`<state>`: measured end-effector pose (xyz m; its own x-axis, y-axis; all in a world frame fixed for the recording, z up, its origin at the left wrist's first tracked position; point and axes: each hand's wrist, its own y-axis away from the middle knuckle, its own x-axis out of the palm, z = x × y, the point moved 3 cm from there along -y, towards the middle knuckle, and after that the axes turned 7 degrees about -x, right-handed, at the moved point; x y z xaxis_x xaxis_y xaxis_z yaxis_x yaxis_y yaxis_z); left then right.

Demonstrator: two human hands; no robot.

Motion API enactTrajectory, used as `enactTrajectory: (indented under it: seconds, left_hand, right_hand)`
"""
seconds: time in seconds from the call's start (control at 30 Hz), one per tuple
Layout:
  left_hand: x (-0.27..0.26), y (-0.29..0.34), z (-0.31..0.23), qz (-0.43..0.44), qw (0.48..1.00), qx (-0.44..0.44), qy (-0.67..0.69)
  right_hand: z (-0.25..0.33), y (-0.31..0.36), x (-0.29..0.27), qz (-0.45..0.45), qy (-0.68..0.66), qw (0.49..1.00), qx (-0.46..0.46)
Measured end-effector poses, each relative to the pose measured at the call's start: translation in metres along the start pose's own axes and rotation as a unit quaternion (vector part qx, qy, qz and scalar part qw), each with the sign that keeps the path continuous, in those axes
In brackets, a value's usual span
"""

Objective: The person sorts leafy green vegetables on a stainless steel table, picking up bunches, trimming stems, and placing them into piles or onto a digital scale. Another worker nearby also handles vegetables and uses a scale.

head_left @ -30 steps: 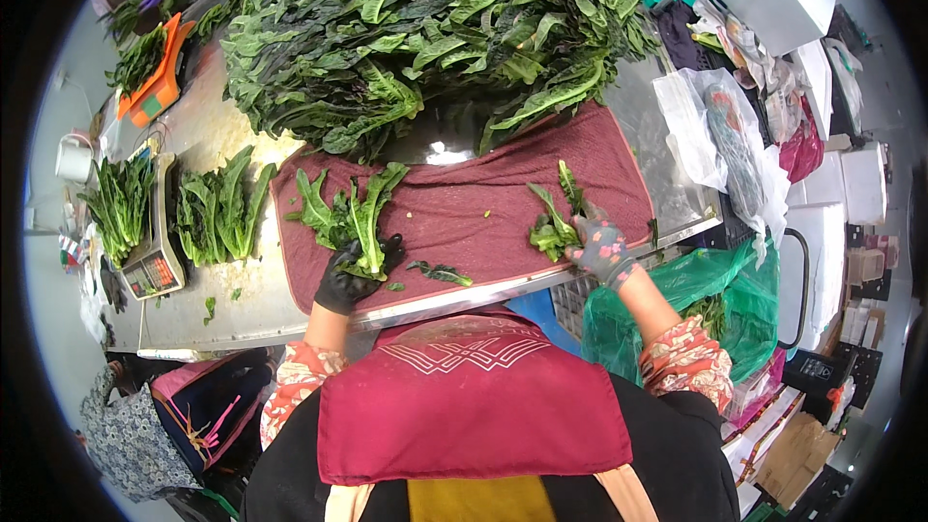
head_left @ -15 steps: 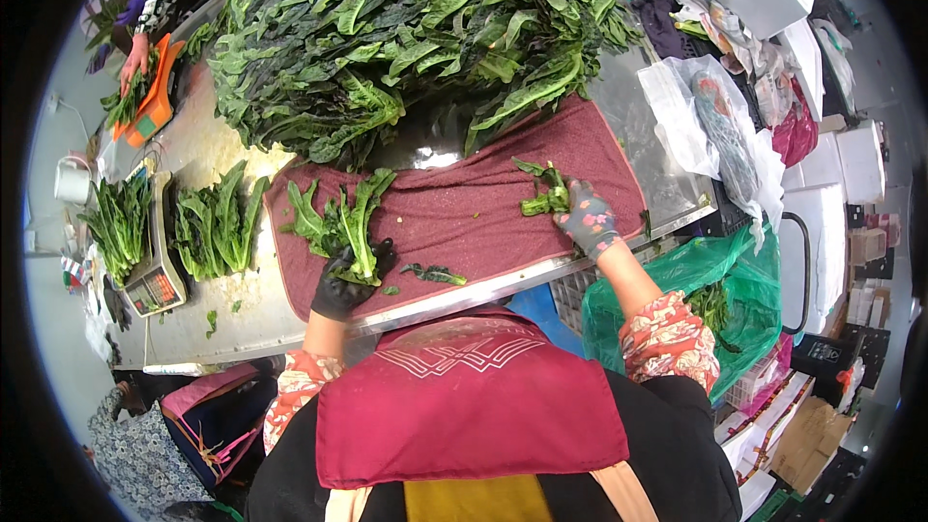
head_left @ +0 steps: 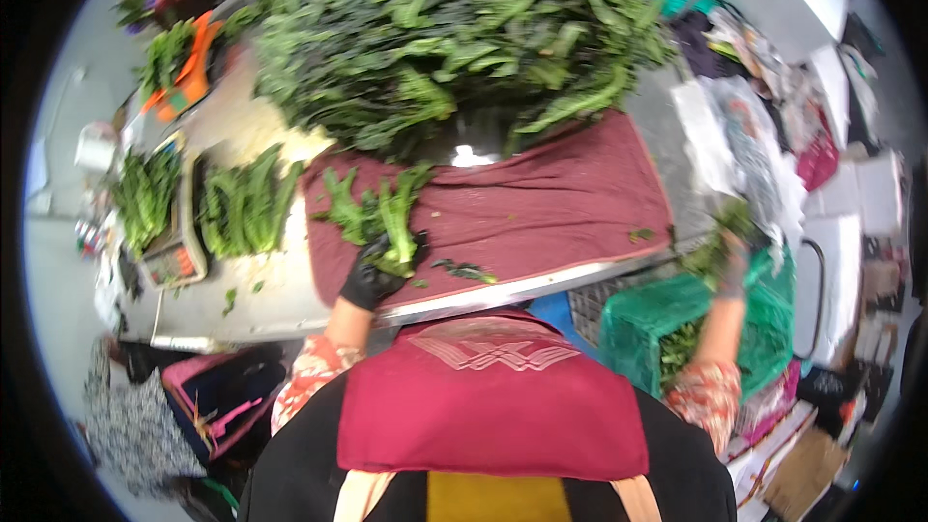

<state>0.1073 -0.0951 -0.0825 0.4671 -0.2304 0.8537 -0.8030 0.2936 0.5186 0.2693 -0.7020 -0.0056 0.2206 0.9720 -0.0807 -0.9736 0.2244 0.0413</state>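
Note:
My left hand (head_left: 372,277), in a black glove, grips a small bunch of leaf lettuce (head_left: 391,213) by its pale stem end, above the maroon cloth (head_left: 541,198). Off the cloth to the right, my right hand (head_left: 733,271) is over the green plastic bag (head_left: 633,324). It wears a patterned glove and is smeared by motion; loose lettuce leaves (head_left: 703,256) show at its fingers. More greens (head_left: 680,348) lie inside the bag. A torn dark leaf (head_left: 464,272) rests on the cloth near my left hand.
A big heap of leaf lettuce (head_left: 445,48) covers the table's far side. To the left stand a lettuce bundle (head_left: 249,203), a scale (head_left: 179,256) with another bundle on it, and an orange holder (head_left: 193,72) with greens. Plastic bags (head_left: 739,135) lie at the right.
My right hand has swung right, from the cloth to over the green bag, with leaves at its fingers. My left hand still grips its bunch. The view has shifted slightly.

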Motion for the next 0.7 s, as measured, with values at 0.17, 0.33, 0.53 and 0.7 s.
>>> enactTrajectory:
  seconds: [0.17,0.33,0.53,0.7]
  left_hand:
    - [0.019,0.005,0.004,0.064,0.988,0.01,-0.141]
    - [0.023,0.001,0.014,0.061,0.88,0.151,-0.446]
    - [0.085,-0.013,0.04,0.044,0.854,0.111,-0.506]
    - [0.11,-0.008,0.054,0.129,0.981,-0.026,-0.143]
  right_hand:
    - [-0.009,0.069,-0.171,-0.013,0.159,0.981,0.11]
    - [-0.006,0.078,-0.166,-0.056,0.678,0.733,0.005]
    - [0.062,0.13,0.224,0.33,0.145,0.933,-0.016]
    - [0.018,0.139,0.345,0.422,0.123,0.894,-0.088]
